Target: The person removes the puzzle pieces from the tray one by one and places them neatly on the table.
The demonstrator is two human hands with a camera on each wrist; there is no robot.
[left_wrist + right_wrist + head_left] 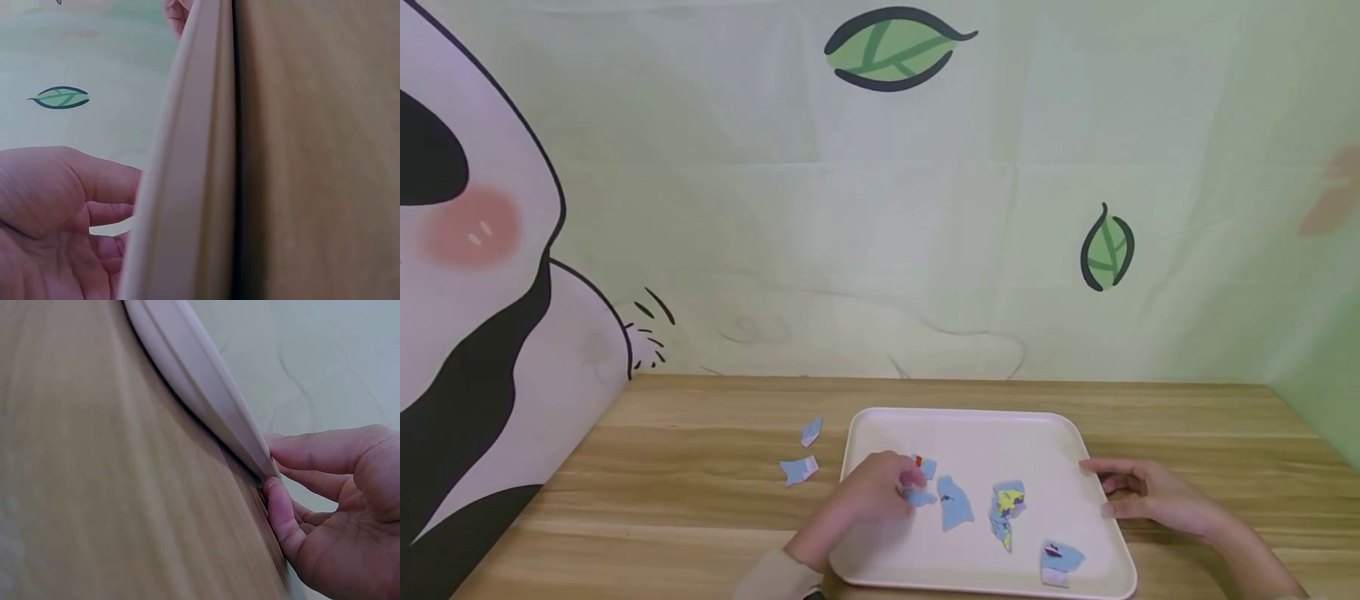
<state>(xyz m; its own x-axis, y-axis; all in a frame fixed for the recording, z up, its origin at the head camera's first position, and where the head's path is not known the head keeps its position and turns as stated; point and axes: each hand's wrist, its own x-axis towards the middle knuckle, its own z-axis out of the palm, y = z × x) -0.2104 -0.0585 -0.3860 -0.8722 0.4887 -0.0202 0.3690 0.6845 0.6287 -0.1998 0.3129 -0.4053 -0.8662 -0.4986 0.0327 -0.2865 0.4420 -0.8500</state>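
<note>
A white tray (970,567) lies on the wooden table with several irregular light-blue printed paper pieces on it. My left hand (876,487) is over its left part, finger and thumb pinching a small blue piece (921,497). Close by are a blue piece with a red mark (928,468) and a longer blue piece (956,505). A yellow-and-blue piece (1007,510) lies mid-tray, and a blue and pale piece (1060,562) near the front right corner. My right hand (1161,496) pinches the tray's right rim. In the left wrist view, the rim (178,156) hides my left fingertips.
Two more blue pieces lie on the table left of the tray: a small one (811,432) and a wider one (799,471). Behind the table (700,500) hangs a pale green backdrop (775,208) printed with leaves and a panda.
</note>
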